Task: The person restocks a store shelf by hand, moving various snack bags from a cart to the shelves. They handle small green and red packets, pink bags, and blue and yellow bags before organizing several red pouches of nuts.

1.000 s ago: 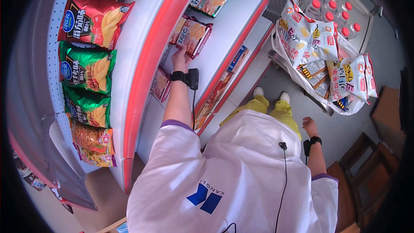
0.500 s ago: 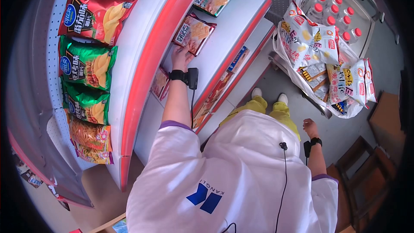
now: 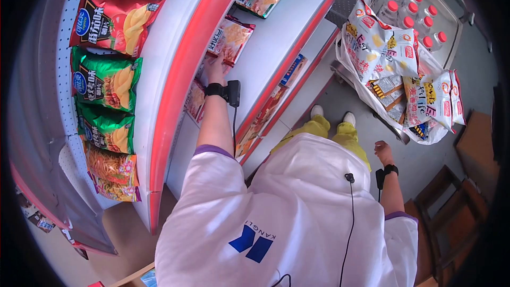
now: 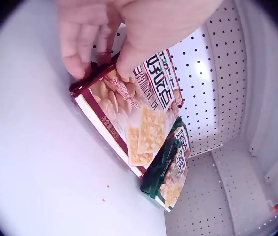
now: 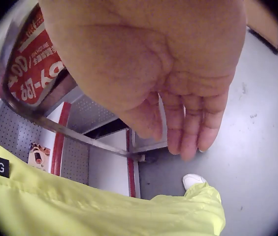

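Currently the left hand (image 4: 134, 29) is pinching 1 end of a dark-red cracker packet (image 4: 144, 118) between thumb and fingertips; the packet is extending beyond those fingers, over the white shelf (image 4: 45, 123), contact underneath being unclear. Green-wrapped crackers (image 4: 173, 179) are lying farther from the fingertips. The right hand (image 5: 163, 73) is hanging near the yellow trousers (image 5: 104, 206), fingers slightly bent with small gaps, and snack bags (image 3: 380, 48) are sitting beyond its fingers
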A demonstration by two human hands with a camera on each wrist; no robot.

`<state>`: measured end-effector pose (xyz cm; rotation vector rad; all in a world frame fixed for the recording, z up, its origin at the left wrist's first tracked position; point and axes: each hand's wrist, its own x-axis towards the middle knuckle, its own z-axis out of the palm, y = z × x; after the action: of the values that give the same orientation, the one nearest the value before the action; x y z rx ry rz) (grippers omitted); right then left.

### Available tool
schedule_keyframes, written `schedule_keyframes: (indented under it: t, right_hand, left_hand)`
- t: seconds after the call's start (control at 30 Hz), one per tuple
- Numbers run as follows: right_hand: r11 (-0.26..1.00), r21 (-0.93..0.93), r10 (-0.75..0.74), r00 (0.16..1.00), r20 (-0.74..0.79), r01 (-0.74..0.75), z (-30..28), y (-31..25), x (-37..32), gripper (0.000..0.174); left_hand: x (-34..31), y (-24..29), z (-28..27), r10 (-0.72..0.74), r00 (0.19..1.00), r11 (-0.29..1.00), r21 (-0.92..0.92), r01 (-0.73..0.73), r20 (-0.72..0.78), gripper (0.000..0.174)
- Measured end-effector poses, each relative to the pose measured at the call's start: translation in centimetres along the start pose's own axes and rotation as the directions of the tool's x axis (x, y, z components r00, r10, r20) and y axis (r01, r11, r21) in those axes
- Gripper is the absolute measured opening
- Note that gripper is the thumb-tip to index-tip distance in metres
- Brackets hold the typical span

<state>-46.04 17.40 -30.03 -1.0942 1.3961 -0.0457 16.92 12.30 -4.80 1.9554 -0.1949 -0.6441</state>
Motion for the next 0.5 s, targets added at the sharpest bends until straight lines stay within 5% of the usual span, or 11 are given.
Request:
schedule_keyframes:
  t: [0.33,0.43,0.5]
  right_hand:
    - [0.998,-0.012,0.056,0.998,0.023,-0.056,0.5,0.1,-0.3,0.017]
    - [1.000,-0.009,0.026,0.999,0.028,-0.026,0.6,0.4,0.3,0.016]
    - [1.000,0.001,-0.007,0.999,0.045,0.007,0.7,1.6,0.9,0.015]
  left_hand:
    - [-2.7,-0.5,-1.2,0.009,1.000,0.995,-0.095,-0.009,-0.003,0.059]
    - [-4.3,-1.8,-4.1,0.105,0.969,0.994,0.007,-0.106,-0.223,0.052]
    - [-5.7,-2.6,-6.8,0.330,0.883,0.937,0.229,-0.263,-0.335,0.036]
